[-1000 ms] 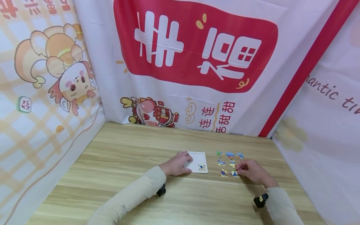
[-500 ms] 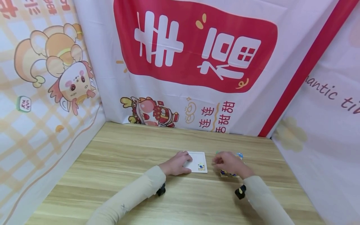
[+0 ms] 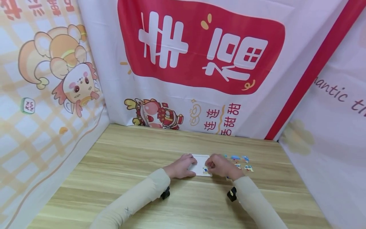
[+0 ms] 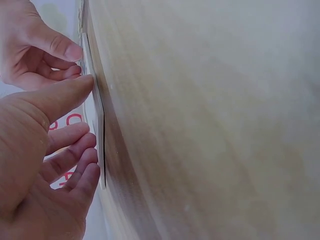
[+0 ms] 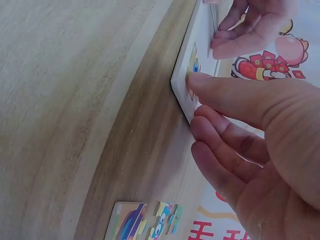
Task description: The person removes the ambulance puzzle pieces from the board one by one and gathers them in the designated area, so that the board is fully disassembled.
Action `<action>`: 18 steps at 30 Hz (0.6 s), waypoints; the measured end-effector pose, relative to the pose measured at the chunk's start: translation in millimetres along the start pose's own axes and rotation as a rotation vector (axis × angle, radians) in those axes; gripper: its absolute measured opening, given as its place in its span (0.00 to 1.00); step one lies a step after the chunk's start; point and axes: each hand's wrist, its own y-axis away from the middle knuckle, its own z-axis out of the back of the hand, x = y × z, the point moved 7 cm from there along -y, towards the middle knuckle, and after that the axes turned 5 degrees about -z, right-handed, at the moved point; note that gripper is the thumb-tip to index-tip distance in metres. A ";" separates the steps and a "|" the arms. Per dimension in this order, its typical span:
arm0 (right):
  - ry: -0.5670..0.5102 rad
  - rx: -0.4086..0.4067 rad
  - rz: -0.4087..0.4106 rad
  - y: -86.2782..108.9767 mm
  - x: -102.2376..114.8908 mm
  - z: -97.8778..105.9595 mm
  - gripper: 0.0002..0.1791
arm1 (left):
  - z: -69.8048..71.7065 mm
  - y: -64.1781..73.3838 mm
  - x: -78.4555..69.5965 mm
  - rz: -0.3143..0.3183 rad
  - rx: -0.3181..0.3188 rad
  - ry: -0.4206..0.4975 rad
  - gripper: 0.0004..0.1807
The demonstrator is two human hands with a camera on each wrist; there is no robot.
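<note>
A white puzzle board (image 3: 199,160) lies flat on the wooden table. At its left side my left hand (image 3: 181,166) steadies it, thumb (image 4: 82,85) at the near edge and fingers curved over the far left part. A small colourful jigsaw piece (image 3: 205,170) sits in the board's near right corner. My right hand (image 3: 223,166) is over the board's right edge and pinches a jigsaw piece, mostly hidden by the fingers. In the right wrist view the right thumb (image 5: 202,85) is right at the pieces on the board, with the other fingers curled below.
Several loose jigsaw pieces (image 3: 245,158) lie in rows right of the board, some hidden behind the right hand and wrist. One blue and purple piece (image 5: 131,220) shows in the right wrist view. Printed cloth walls (image 3: 200,108) enclose the table (image 3: 137,149) at back and sides.
My right hand has moved left from the loose pieces to the board's right edge, uncovering a piece at the right of the rows. My left hand has stayed at the board.
</note>
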 end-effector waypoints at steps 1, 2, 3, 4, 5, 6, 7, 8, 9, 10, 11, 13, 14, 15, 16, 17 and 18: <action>-0.003 0.002 -0.003 0.2 -0.3 -0.1 0.06 | 0.1 -0.3 0.0 0.002 0.001 0.001 0.25; -0.003 0.004 -0.010 0.5 -0.7 -0.1 0.07 | 0.2 -0.5 0.1 0.006 0.003 -0.001 0.25; -0.004 0.003 -0.020 0.7 -1.2 0.1 0.08 | 0.3 -0.8 0.1 0.009 0.004 0.001 0.25; -0.005 0.004 -0.025 0.8 -1.4 0.3 0.09 | 0.5 -0.8 -0.1 0.013 0.006 0.006 0.25; -0.003 0.007 -0.030 0.9 -1.5 0.1 0.10 | 0.6 -1.0 -0.2 0.017 0.007 0.008 0.25; -0.002 0.009 -0.037 0.9 -1.7 0.0 0.10 | 0.6 -1.2 -0.2 0.018 0.008 0.008 0.25; -0.003 0.008 -0.045 0.8 -2.2 -0.2 0.10 | 0.4 -1.5 -0.2 0.020 0.009 0.008 0.24; -0.006 0.007 -0.051 0.6 -2.7 -0.5 0.10 | 0.4 -1.8 -0.2 0.021 0.010 0.010 0.25; -0.013 0.006 -0.053 0.5 -2.6 -0.8 0.10 | 0.2 -2.0 -0.3 0.021 0.010 0.012 0.25; -0.021 0.005 -0.057 0.2 -2.7 -0.9 0.10 | 0.4 -2.2 -0.3 0.022 0.009 0.011 0.25; -0.034 0.004 -0.062 -0.2 -2.8 -0.9 0.09 | 0.6 -2.4 -0.1 0.023 0.008 0.011 0.25; -0.067 -0.004 -0.073 -0.7 -3.3 -0.5 0.09 | 0.6 -2.5 0.2 0.026 0.007 0.012 0.25; -0.092 -0.006 -0.081 -0.5 -3.7 -0.1 0.09 | 0.6 -2.4 0.2 0.026 0.007 0.013 0.25; -0.114 -0.010 -0.086 -0.2 -4.2 0.4 0.08 | 0.3 -2.4 0.3 0.027 0.008 0.011 0.25; -0.134 -0.015 -0.092 0.6 -5.1 1.2 0.08 | 0.0 -2.3 0.3 0.026 0.009 0.010 0.25; -0.150 -0.022 -0.096 1.5 -6.0 2.1 0.08 | -0.4 -2.3 0.4 0.026 0.009 0.008 0.25; -0.165 -0.028 -0.097 2.9 -6.8 3.4 0.08 | -1.0 -2.1 0.4 0.026 0.011 0.005 0.25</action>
